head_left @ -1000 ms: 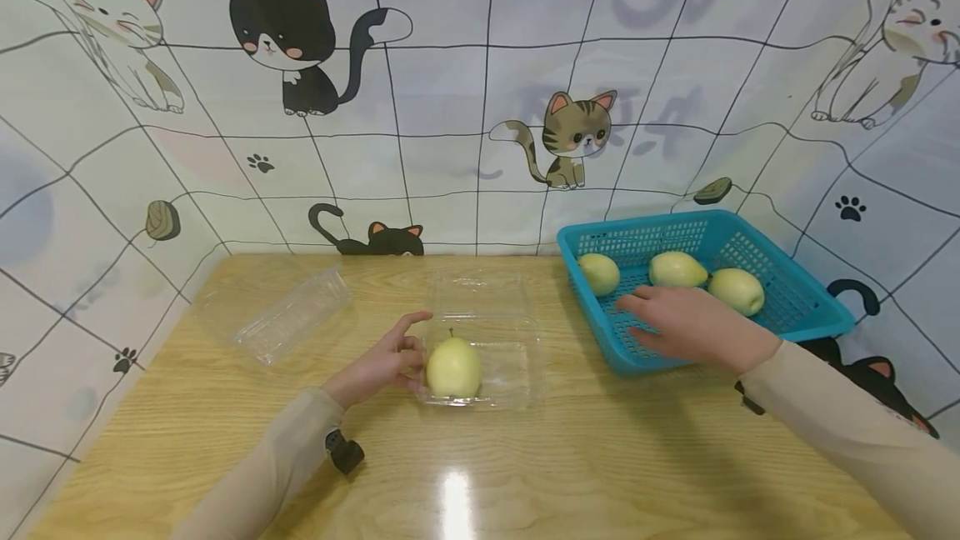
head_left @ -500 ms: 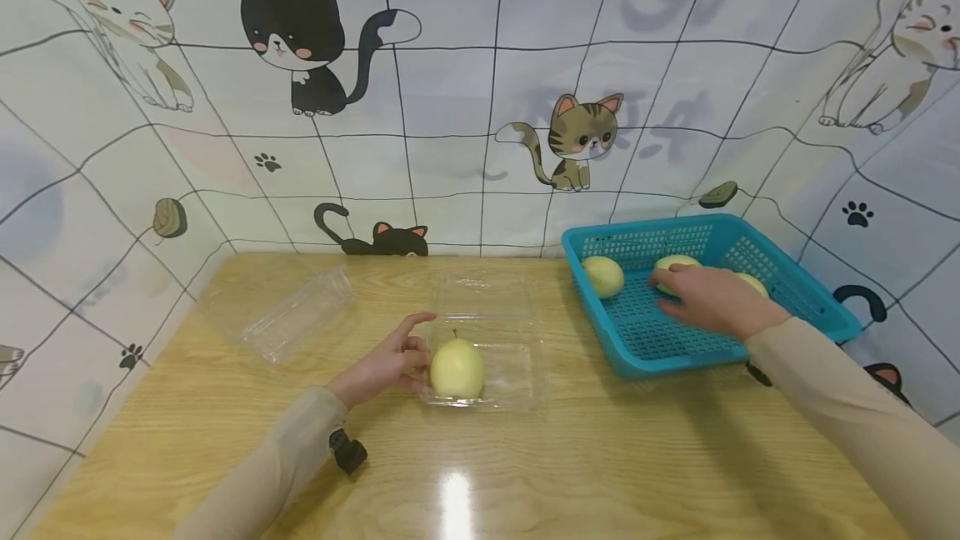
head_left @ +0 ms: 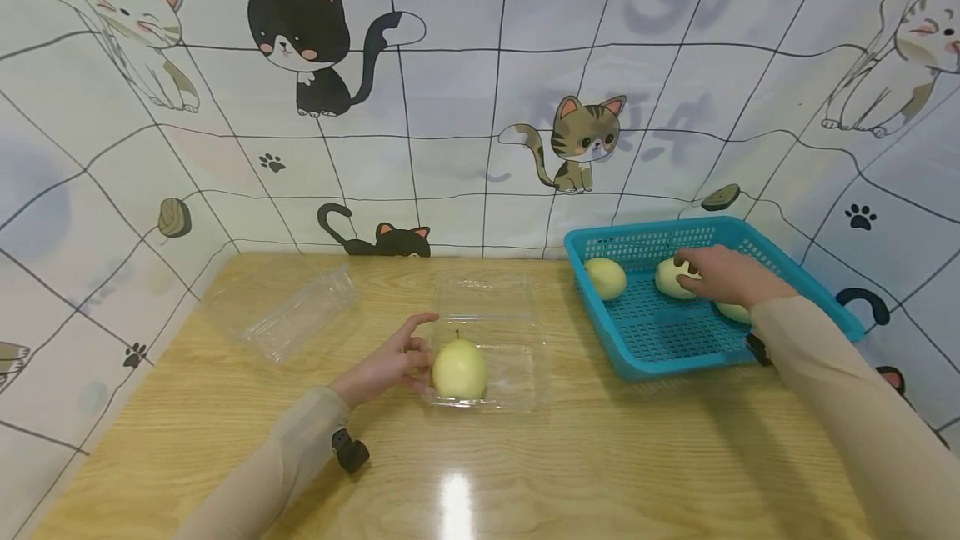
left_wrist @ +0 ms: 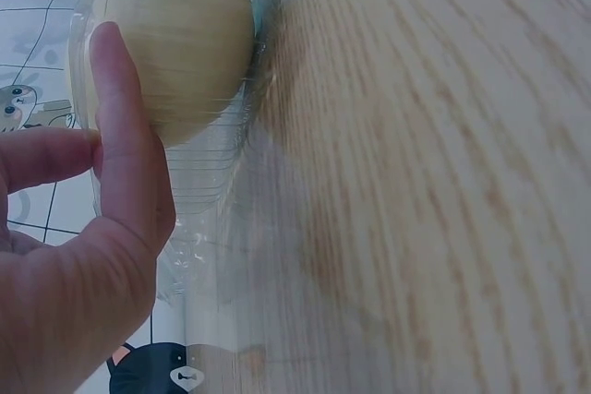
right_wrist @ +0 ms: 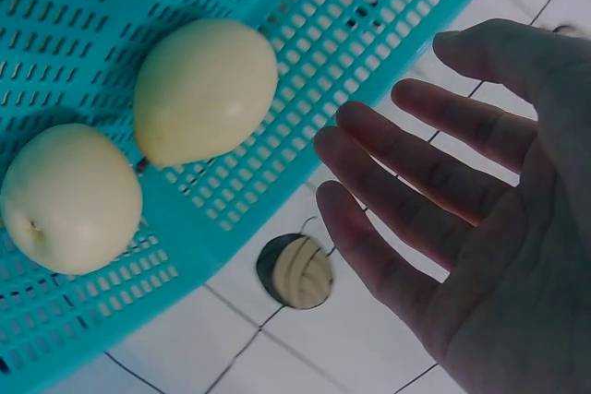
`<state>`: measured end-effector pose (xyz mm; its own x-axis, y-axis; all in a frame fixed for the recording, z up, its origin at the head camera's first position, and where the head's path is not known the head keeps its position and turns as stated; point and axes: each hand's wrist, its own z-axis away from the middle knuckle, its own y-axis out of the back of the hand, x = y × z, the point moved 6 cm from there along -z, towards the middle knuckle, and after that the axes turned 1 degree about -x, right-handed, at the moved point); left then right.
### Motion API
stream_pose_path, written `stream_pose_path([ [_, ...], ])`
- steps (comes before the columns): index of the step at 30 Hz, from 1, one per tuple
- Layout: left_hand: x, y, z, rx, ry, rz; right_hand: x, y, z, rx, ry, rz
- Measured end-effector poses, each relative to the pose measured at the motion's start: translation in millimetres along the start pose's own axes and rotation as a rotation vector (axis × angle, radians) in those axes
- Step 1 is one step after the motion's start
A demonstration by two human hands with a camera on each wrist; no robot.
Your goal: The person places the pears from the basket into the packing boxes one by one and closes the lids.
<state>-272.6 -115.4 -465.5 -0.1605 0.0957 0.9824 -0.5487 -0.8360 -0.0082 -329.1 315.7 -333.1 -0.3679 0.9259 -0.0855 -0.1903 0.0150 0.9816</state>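
- The near-left wall of a clear container (head_left: pixel 517 377) is pinched between the thumb and fingers of the left hand (head_left: pixel 384 367).
- A yellow-green pear (head_left: pixel 460 370) is seated in the container's left half, just beside those fingers, its stem pointed up; the lid is laid back toward the backdrop (head_left: pixel 450 98).
- The right hand (head_left: pixel 726 275) is held over a blue basket (head_left: pixel 637 368), its fingers spread and loosely bent; in the right wrist view they are seen apart from the pears.
- Three pears are held in the basket: a left pear (head_left: pixel 607 279), a middle pear (head_left: pixel 672 280) partly covered by the right hand, and a right pear (head_left: pixel 732 312), mostly hidden.
- A second clear container (head_left: pixel 300 317) is placed farther left on the wooden tabletop (head_left: pixel 585 465).
- The backdrop is printed with cartoon cats and grid lines.
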Motion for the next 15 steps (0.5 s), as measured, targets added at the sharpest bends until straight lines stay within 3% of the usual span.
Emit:
stream_pose_path([
  [15, -0.2, -0.2, 0.5, 0.004, 0.004, 0.024, 42.4, 0.5, -12.7, -0.024, -0.108, -0.133],
])
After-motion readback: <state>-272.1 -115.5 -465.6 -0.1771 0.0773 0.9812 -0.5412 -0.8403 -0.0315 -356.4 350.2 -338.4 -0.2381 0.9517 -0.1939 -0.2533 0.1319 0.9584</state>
